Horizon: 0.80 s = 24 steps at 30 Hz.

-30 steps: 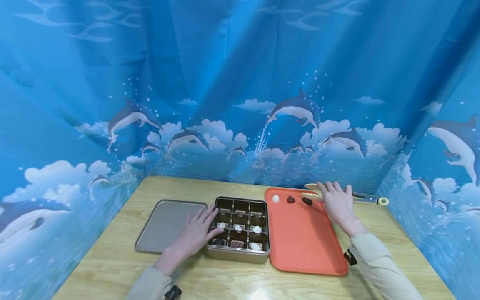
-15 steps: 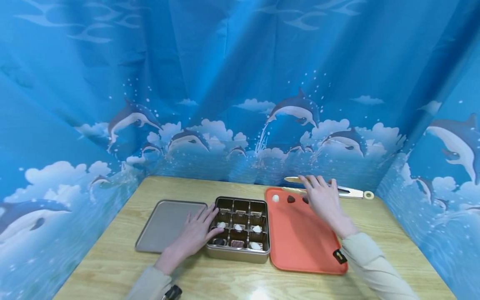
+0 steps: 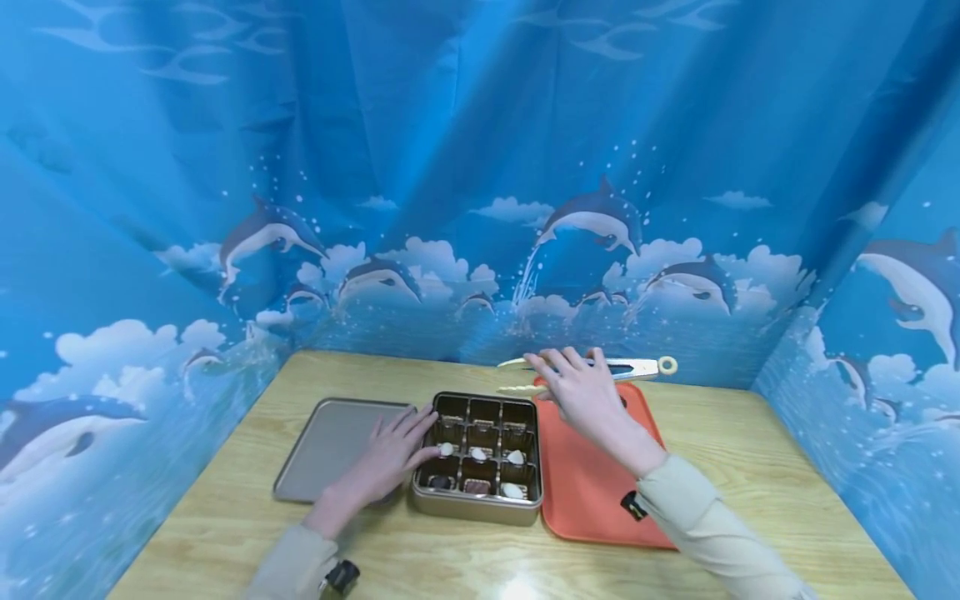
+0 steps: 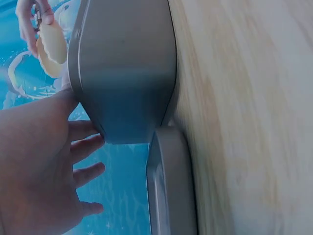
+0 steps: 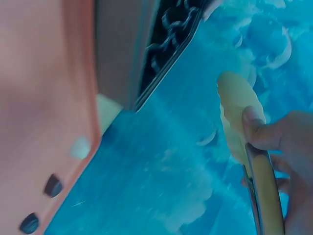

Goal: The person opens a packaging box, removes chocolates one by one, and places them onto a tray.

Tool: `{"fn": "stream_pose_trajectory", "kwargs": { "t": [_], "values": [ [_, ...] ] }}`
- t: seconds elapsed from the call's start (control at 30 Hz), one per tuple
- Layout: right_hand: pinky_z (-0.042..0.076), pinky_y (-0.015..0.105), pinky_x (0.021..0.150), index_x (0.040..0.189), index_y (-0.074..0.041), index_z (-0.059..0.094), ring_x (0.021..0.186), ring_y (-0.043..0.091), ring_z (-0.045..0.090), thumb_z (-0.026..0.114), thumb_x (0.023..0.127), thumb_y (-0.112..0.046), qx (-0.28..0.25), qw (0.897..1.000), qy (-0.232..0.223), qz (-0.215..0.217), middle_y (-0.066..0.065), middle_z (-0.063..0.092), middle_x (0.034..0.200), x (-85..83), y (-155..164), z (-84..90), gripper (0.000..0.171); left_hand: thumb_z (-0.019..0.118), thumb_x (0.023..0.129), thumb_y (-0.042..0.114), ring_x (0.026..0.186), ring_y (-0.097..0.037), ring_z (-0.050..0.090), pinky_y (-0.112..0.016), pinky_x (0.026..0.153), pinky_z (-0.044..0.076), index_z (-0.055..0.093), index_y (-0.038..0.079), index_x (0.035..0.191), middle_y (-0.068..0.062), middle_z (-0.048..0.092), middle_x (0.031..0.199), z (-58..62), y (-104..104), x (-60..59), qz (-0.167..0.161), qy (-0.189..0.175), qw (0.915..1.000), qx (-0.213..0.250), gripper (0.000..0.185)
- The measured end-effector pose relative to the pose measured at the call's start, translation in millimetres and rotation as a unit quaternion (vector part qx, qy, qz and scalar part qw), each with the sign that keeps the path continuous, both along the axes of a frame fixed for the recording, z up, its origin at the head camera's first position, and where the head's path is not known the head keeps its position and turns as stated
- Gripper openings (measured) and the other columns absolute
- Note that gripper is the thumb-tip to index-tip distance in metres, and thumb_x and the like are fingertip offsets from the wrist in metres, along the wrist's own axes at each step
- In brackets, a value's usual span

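Observation:
My right hand point(image 3: 585, 400) holds a pair of tongs point(image 3: 637, 369) with cream scalloped tips, raised over the far left corner of the orange tray point(image 3: 585, 492). The tips stand apart, nothing visible between them. In the right wrist view, a white chocolate point(image 5: 80, 147) and two dark chocolates point(image 5: 53, 185) lie along the tray's far edge. My left hand point(image 3: 382, 462) rests against the left side of the tin point(image 3: 480, 508), fingers straight and spread, thumb over the rim. White chocolates point(image 3: 477, 454) sit in its middle row; dark, brown and white ones fill the front row.
A flat grey metal lid point(image 3: 330, 442) lies on the wooden table point(image 3: 225, 508), left of the tin and partly under the left forearm. Behind the table hangs a blue curtain point(image 3: 420, 167) printed with dolphins.
My right hand has carried the tongs leftward along the tray's far edge, toward the tin. The left hand stays at the tin's left side.

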State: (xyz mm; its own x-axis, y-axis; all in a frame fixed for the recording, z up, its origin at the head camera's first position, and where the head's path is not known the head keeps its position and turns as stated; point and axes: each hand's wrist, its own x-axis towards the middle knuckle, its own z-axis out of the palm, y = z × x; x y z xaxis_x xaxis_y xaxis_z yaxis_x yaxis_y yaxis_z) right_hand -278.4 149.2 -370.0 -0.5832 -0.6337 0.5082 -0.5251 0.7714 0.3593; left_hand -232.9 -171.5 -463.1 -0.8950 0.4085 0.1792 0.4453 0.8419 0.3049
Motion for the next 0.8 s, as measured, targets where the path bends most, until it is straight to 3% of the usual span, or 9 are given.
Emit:
{"fn": "stream_pose_trajectory", "kwargs": {
  "t": [0.3,0.57,0.8],
  "values": [
    [0.047,0.047,0.095,0.143,-0.028,0.059,0.115,0.018,0.058,0.082,0.085,-0.035,0.111,0.99,-0.013,0.083,-0.005,0.065,0.13,3.2,-53.6,8.4,0.063,0.052,0.104,0.045,0.152,-0.043,0.019,-0.075,0.115,0.014,0.035,0.008,0.157,-0.014,0.027,0.165,3.1,-10.5,-0.3,0.007,-0.013,0.9999,0.003,0.067],
    [0.043,0.044,0.11,0.142,-0.036,0.059,0.127,0.012,0.054,0.079,0.089,-0.033,0.255,0.962,0.007,0.1,-0.012,0.061,0.137,6.1,-93.4,5.8,0.057,0.048,0.105,0.047,0.153,-0.043,0.012,-0.076,0.116,0.01,0.035,0.014,0.158,-0.014,0.023,0.167,8.8,-12.8,2.1,0.018,-0.049,0.9985,-0.014,0.065],
    [0.04,0.042,0.114,0.137,-0.04,0.062,0.128,0.011,0.052,0.073,0.094,-0.032,0.311,0.942,0.035,0.119,-0.015,0.062,0.136,6.0,-116.5,-1.8,0.046,0.046,0.106,0.048,0.154,-0.042,0.009,-0.076,0.116,0.008,0.033,0.014,0.159,-0.013,0.023,0.167,9.4,-13.7,2.2,0.024,-0.069,0.9973,-0.012,0.065]
  ]
}}
